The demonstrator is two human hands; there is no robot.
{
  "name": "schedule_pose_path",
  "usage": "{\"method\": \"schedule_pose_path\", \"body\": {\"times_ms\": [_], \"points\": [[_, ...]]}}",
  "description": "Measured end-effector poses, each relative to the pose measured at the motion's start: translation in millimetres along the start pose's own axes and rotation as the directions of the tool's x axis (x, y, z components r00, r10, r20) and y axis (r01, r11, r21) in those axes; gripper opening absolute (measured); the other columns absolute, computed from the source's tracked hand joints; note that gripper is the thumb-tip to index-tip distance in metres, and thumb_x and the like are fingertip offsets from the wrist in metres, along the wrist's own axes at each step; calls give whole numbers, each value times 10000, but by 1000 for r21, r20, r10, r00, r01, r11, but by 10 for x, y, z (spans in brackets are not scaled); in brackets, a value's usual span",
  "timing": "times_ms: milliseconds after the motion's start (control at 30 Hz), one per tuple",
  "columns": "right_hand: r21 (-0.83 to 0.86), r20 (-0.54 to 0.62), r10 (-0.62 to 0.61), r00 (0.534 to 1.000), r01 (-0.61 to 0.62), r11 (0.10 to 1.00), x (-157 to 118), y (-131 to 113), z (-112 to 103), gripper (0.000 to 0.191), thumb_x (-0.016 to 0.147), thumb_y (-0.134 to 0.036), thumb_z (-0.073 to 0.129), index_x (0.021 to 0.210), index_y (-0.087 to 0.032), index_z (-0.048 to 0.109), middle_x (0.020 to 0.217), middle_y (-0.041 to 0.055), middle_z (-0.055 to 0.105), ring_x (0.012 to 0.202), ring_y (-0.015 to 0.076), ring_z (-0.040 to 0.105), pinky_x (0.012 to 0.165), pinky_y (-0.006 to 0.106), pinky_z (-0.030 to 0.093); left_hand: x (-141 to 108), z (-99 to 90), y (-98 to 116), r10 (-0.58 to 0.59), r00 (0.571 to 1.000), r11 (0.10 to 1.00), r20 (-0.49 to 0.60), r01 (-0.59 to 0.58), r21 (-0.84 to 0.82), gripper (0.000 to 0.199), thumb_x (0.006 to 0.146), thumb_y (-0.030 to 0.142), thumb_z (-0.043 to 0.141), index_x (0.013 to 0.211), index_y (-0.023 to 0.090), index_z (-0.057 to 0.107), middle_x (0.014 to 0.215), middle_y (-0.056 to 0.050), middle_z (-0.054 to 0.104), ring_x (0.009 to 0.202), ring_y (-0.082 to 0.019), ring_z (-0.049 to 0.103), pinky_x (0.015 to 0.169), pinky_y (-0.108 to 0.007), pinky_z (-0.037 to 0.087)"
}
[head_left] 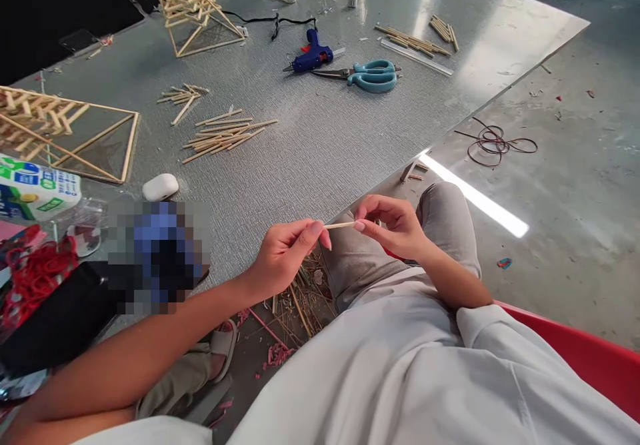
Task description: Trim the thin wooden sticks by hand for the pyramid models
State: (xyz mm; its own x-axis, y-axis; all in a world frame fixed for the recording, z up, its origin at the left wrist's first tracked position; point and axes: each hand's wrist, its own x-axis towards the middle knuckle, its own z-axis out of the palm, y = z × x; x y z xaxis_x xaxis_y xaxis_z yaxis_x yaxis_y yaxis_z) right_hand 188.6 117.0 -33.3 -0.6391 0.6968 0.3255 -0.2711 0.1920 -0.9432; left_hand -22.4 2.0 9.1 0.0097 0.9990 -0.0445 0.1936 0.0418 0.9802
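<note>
Between my two hands, over my lap at the table's near edge, is a thin pale wooden stick. My left hand is closed on one end, thumb pressed on top. The other end sits in a pinch of my right hand, its thumb and index finger together. On the table ahead lie a loose pile of similar wooden sticks and a smaller group of short sticks. Farther off, a blue glue gun rests beside scissors with light-blue handles.
Stick frames stand at the left and at the back. More sticks and a clear glue stick lie at the far right. A white earbud case, a drink pack and red string occupy the left side.
</note>
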Motion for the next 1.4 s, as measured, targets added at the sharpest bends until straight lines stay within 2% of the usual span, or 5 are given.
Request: {"method": "schedule_pose_path", "body": {"times_ms": [200, 300, 400, 1233, 1400], "points": [[-188, -9, -187, 982, 182, 965, -2, -25, -1, 56, 1000, -257, 735, 990, -207, 712, 873, 19, 724, 740, 121, 639, 620, 247, 511, 9, 4, 24, 0, 999, 996, -32, 3, 93, 521, 1072, 568, 537, 744, 179, 648, 566, 57, 324, 527, -102, 299, 508, -271, 243], [-384, 73, -380, 922, 378, 842, 9, -20, -14, 155, 992, -175, 731, 1138, -226, 739, 1014, 57, 786, 843, 154, 699, 696, 289, 557, 20, 17, 74, 20, 999, 986, -33, -14, 169, 502, 1073, 523, 533, 714, 181, 612, 564, 59, 328, 524, -99, 300, 505, -262, 250], [-471, 173, -455, 873, 479, 740, 12, -4, -10, 218, 999, -143, 704, 1181, -254, 749, 1034, 58, 803, 896, 188, 714, 808, 363, 588, 29, 39, 122, 57, 998, 969, -19, -51, 242, 468, 1070, 461, 531, 702, 180, 597, 564, 61, 341, 523, -95, 300, 502, -250, 250], [-702, 208, -323, 923, 371, 608, -77, -83, 173, 143, 1075, -216, 581, 1062, -228, 723, 997, 48, 817, 856, 206, 634, 776, 396, 421, 19, 90, 86, 287, 958, 838, 18, -260, 479, 338, 1045, 214, 543, 723, 158, 630, 575, 57, 444, 530, -84, 375, 537, -247, 309], [-506, 130, -272, 954, 300, 809, -39, -79, 138, 106, 1046, -192, 630, 1001, -212, 724, 940, 52, 802, 835, 187, 666, 796, 364, 518, 19, 74, 82, 300, 953, 836, 35, -280, 472, 315, 1057, 223, 531, 790, 154, 683, 562, 62, 439, 512, -86, 366, 537, -245, 317]]}}
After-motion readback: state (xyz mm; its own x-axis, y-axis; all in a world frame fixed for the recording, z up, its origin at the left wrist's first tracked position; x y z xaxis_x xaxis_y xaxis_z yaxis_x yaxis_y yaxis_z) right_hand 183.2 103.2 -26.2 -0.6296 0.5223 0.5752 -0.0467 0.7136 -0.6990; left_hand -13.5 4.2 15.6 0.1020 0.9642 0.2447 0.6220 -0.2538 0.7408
